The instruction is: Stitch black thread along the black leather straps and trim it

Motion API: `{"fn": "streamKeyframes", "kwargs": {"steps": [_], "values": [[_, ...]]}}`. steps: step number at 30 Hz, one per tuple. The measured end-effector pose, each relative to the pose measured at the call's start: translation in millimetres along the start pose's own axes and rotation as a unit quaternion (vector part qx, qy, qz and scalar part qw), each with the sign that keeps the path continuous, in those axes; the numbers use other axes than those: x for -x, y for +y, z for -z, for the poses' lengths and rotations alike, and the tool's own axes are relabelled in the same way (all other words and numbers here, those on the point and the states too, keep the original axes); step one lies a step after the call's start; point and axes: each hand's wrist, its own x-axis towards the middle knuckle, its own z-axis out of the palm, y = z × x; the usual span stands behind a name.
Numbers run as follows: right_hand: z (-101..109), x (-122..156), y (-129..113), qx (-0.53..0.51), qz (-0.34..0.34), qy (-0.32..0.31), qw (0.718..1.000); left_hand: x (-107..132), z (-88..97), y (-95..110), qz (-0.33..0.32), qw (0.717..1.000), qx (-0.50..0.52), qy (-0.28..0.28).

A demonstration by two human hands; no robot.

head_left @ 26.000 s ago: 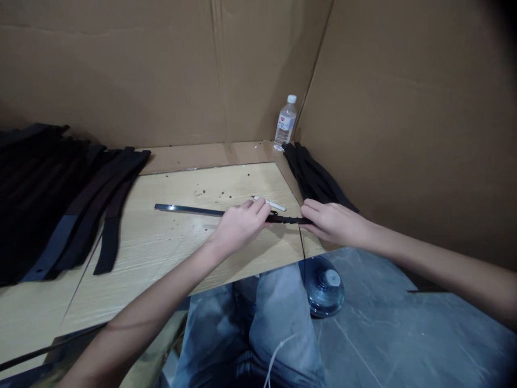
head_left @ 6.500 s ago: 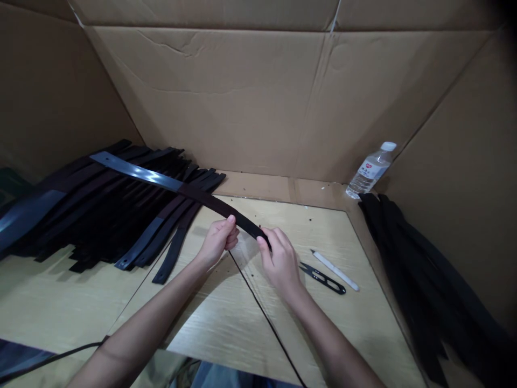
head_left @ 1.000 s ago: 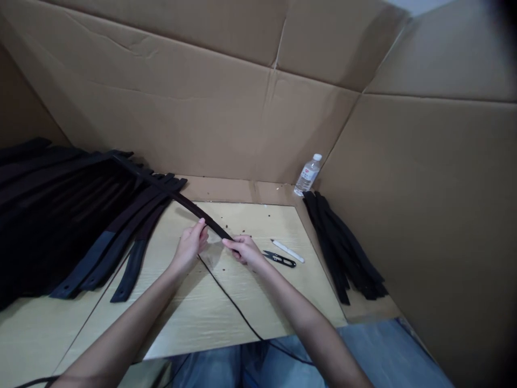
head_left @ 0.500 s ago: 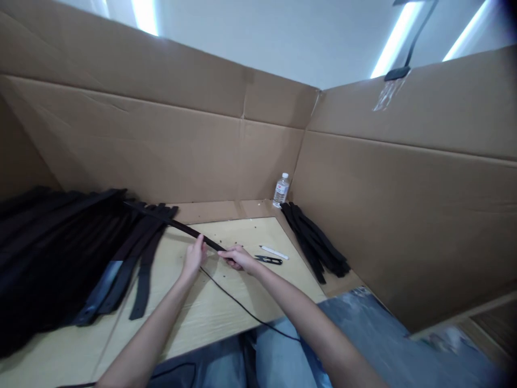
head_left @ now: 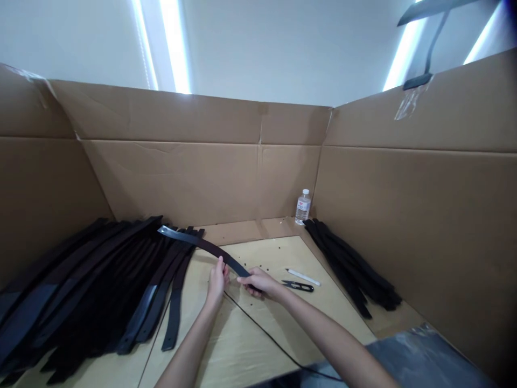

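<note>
A long flat black strap (head_left: 208,246) with a hole near its far end slants across the middle, its flat side now showing. My right hand (head_left: 262,283) is closed on its near end. My left hand (head_left: 218,279) pinches the strap's lower edge a little further along. From beside my left hand a thin dark cord (head_left: 266,330) runs down to the right. Black thread snips (head_left: 298,285) lie just right of my right hand, with a white pen (head_left: 304,277) behind them. Small dark specks are scattered on the pale board (head_left: 283,249) around my hands.
A large heap of black straps (head_left: 97,280) covers the left side. A smaller bundle of straps (head_left: 351,264) lies at the right. A water bottle (head_left: 302,207) stands in the back corner. Cardboard walls (head_left: 181,172) enclose the back and sides.
The strap has turned from edge-on to showing its broad face and now bows upward. Both hands keep hold of it. The camera view has shifted left and levelled.
</note>
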Motion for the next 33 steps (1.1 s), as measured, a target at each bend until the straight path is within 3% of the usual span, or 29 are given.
{"fn": "streamKeyframes", "kwargs": {"steps": [2,8,13,16,19,23,28,33], "values": [[4,-2,-2,-0.006,0.006,-0.004,1.000,1,0.1,2,0.013,0.999,0.040,0.034],[17,-11,-3,-0.004,0.039,-0.013,0.999,10,-4.4,12,0.011,0.996,0.061,0.069],[13,-9,0,0.037,0.088,0.045,0.994,11,-5.8,12,0.022,0.995,0.046,0.080],[9,2,-2,0.193,0.127,0.142,0.963,11,-6.4,9,0.026,0.996,0.040,0.078],[7,12,-6,0.338,0.136,0.212,0.907,12,-7.7,6,0.034,0.996,0.023,0.076],[4,17,-8,0.441,0.133,0.252,0.851,13,-8.2,3,0.021,0.997,-0.020,0.078],[4,17,-4,0.462,0.151,0.271,0.831,11,-6.8,-3,0.012,0.997,-0.025,0.075],[10,16,-2,0.375,0.207,0.300,0.853,12,-5.3,-4,0.010,0.997,-0.029,0.065]]}}
